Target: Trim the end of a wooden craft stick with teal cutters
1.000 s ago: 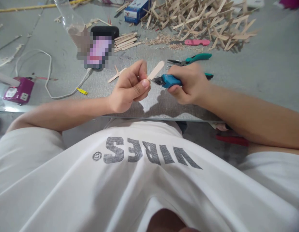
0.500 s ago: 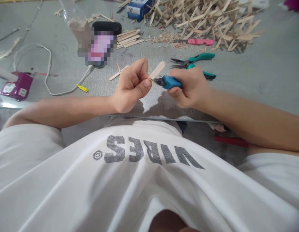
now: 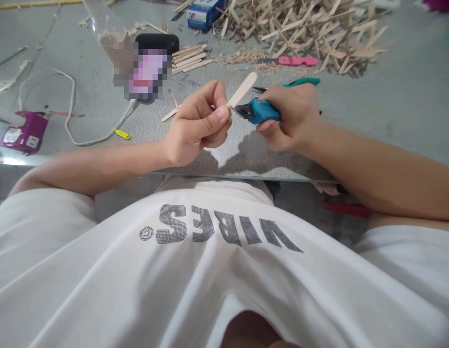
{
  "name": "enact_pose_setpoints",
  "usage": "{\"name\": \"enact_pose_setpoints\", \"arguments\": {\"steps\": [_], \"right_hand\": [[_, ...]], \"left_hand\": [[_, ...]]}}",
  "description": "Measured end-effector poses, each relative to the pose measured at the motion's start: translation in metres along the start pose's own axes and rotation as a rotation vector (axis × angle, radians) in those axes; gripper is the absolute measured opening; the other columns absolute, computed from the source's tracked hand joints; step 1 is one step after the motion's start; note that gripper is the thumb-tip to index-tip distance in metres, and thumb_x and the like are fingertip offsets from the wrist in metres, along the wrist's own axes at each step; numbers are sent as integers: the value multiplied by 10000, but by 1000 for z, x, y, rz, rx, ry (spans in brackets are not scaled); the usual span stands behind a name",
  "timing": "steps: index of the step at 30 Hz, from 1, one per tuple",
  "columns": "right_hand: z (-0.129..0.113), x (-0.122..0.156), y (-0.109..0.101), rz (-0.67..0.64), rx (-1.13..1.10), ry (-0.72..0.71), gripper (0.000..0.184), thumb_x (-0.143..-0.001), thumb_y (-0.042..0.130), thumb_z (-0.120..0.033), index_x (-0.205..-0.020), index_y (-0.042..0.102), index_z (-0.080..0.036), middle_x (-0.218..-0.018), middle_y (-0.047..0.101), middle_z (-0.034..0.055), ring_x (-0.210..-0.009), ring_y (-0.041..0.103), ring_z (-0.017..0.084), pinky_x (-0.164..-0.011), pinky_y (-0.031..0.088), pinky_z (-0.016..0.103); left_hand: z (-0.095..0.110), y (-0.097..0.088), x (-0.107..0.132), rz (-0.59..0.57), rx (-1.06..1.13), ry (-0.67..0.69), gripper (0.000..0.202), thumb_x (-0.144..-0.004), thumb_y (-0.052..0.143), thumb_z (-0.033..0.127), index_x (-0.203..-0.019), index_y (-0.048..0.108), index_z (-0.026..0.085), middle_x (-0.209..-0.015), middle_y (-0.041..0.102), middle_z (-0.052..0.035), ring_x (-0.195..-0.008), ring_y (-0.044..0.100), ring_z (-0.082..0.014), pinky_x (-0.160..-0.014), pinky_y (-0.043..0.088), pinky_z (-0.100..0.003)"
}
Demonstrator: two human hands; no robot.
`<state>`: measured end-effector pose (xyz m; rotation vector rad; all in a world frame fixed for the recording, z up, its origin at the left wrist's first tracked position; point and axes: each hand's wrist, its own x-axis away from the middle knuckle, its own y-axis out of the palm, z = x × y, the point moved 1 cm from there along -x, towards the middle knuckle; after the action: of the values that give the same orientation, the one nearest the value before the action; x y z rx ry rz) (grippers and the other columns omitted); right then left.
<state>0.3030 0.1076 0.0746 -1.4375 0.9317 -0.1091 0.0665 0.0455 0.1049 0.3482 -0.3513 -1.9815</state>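
A pale wooden popsicle stick [image 3: 243, 90] is pinched between the thumb and fingers of my left hand [image 3: 202, 121], its rounded end pointing up and right. My right hand [image 3: 291, 116] is closed around blue-handled cutters [image 3: 262, 111]. Their dark jaws are just right of the stick's lower end; whether they touch it I cannot tell. Behind my right hand lie teal-handled needle-nose pliers [image 3: 302, 82], partly hidden by it. Left of my left hand, two sticks form a small cross [image 3: 171, 112] on the table.
A big heap of joined sticks [image 3: 311, 29] spreads at the back, with shavings and a pink-handled folding knife [image 3: 297, 61] before it. Loose sticks [image 3: 190, 58] lie beside a phone [image 3: 148, 72] on a white cable [image 3: 70, 116]. A purple device [image 3: 24, 131] stands at left; a blue box [image 3: 204, 14] is behind.
Both hands have moved slightly up. The cutters have shifted a little right, away from the stick, and their jaws have turned. The stick's tip has risen up and to the right.
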Motion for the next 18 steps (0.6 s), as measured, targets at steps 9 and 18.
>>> {"name": "enact_pose_setpoints", "arguments": {"steps": [9, 18], "right_hand": [[1, 4, 7, 38, -34, 72, 911, -1088, 79, -990, -968, 579, -238, -742, 508, 35, -684, 509, 156, -724, 388, 373], [-8, -3, 15, 95, -178, 172, 757, -1161, 291, -896, -1372, 542, -213, -927, 672, 63, -759, 610, 163, -749, 458, 382]], "left_hand": [[-4, -12, -7, 285, -180, 312, 417, -1109, 730, 230, -811, 441, 266, -564, 359, 90, -482, 233, -89, -563, 187, -290], [-10, -8, -12, 300, -130, -150, 331, -1147, 649, 102, -912, 464, 243, -613, 355, 121, -480, 277, -48, -521, 196, -201]]}}
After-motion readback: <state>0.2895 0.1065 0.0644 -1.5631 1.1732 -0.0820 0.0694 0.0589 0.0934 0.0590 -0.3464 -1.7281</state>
